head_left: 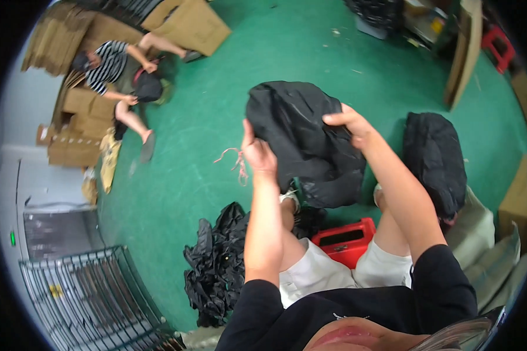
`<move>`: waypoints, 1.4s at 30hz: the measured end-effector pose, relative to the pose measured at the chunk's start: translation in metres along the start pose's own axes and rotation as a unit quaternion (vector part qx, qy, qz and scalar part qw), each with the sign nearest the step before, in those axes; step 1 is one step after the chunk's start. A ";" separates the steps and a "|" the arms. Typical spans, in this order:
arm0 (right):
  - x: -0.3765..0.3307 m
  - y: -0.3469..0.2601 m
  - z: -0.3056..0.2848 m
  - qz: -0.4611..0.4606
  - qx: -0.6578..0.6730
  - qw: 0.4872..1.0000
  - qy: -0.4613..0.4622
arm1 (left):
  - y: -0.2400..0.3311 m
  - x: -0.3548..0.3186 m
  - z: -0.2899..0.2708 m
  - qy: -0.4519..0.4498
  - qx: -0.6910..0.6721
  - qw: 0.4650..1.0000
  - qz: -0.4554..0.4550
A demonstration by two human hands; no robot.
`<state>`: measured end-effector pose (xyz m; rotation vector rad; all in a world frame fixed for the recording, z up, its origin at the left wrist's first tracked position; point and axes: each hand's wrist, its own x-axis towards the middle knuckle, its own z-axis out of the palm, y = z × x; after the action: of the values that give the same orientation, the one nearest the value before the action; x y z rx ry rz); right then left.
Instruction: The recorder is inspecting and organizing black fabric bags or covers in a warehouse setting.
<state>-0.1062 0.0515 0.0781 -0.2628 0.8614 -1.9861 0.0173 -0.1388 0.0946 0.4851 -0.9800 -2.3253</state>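
Both hands hold a piece of black cloth [298,128], raised in front of my knees and hanging in loose folds. My left hand [259,153] grips its left edge, thumb up, with some fingers hidden behind the cloth. At the upper right edge, my right hand [352,126] pinches it with the thumb on top. The cloth looks soft and slightly shiny; I cannot tell what article it is. Below, beside my left leg, lies a crumpled heap of black fabric [216,266]. A stuffed-looking black bundle [433,158] sits to the right of my right forearm.
A red plastic stool [348,241] shows between my legs. Pink string [240,167] lies near my left hand. At far left, another person [114,64] sits handling a dark item beside cardboard boxes [79,140]. A wire rack [93,292] stands lower left; pale sacks [477,234] lie right.
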 end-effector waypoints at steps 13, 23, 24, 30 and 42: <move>0.001 -0.017 -0.027 -0.017 0.132 0.991 -0.022 | -0.001 0.018 -0.041 -0.105 -0.252 0.956 -0.109; 0.021 0.013 -0.039 0.000 -0.257 0.943 0.210 | -0.004 0.032 -0.064 -0.053 -0.247 0.964 -0.087; 0.022 0.009 -0.035 -0.004 -0.228 0.946 0.229 | -0.002 0.034 -0.070 -0.038 -0.256 0.962 -0.082; 0.015 -0.022 -0.030 0.059 0.063 0.958 0.275 | -0.004 0.036 -0.073 -0.071 -0.315 0.943 -0.081; -0.004 -0.014 -0.029 -0.014 0.240 0.969 -0.055 | 0.005 0.012 -0.038 -0.056 -0.196 0.976 -0.082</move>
<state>-0.1278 0.0728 0.0673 -0.1025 0.2888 -2.1140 0.0294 -0.1698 0.0711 0.2839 -0.5194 -2.6335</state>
